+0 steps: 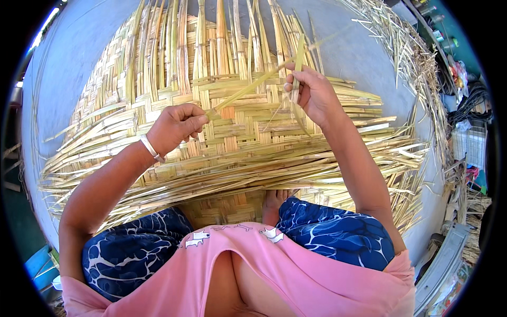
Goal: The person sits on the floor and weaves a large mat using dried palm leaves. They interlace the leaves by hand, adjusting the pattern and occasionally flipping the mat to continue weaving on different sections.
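My left hand [181, 123], with a pale bangle at the wrist, pinches one end of a yellow-green split reed strip [248, 87]. The strip slants up and right towards my right hand [311, 92], where the fingers are closed on a shorter green strip [299, 58] that stands nearly upright. Both strips cross close to my right fingertips; I cannot tell whether they are joined. Below my hands spreads a woven reed mat [232, 127], its long loose ends fanning out at the far side.
A thick bundle of loose reed strips [227, 171] lies across the mat in front of my knees. Cut reed scraps [417, 68] are heaped along the right side of the grey floor [364, 58]. Black coiled cable [472, 103] and a pale crate [469, 142] stand at the far right.
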The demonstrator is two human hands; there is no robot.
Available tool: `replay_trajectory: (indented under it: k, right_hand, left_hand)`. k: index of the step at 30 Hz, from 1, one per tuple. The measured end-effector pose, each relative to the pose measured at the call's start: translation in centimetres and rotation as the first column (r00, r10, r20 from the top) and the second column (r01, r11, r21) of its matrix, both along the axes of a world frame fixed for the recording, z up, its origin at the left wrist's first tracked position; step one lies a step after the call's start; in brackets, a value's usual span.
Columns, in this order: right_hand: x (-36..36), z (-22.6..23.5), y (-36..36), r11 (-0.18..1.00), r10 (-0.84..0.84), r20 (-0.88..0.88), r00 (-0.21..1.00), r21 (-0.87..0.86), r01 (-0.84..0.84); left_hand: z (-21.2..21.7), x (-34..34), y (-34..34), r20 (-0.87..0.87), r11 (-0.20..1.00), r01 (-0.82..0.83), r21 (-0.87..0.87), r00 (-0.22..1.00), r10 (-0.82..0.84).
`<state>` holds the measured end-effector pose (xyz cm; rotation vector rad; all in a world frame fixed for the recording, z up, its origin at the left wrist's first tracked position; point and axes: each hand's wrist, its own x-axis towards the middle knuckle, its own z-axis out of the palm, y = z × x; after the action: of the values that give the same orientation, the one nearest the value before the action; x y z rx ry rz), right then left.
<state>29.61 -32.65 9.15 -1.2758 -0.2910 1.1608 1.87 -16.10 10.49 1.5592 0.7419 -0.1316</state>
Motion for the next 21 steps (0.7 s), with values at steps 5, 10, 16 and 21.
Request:
replay_trajectory:
  k: [5,10,16,21]
  right_hand:
    - [-2.3,0.1,0.0,0.993,0.005,0.086,0.996,-0.118,0.005]
    - [-2.9,0.1,0.6,0.998,-0.005,0.033,0.999,-0.068,0.007]
    - [-3.4,2.5,1.8,0.95,0.263,0.276,0.924,-0.24,-0.199]
    - [-4.2,1.5,1.6,0.921,0.384,0.534,0.753,-0.278,-0.272]
  left_hand:
    - [0.3,0.4,-1.2,0.055,0.992,-0.017,-0.128,0.998,0.025]
    - [1.5,1.7,-1.5,-0.046,0.989,0.008,-0.151,0.999,-0.015]
    - [0.9,3.2,-0.4,-0.112,1.0,0.027,-0.003,0.993,-0.027]
    - [-0.2,2.3,1.7,-0.228,0.238,0.351,0.906,0.876,-0.425]
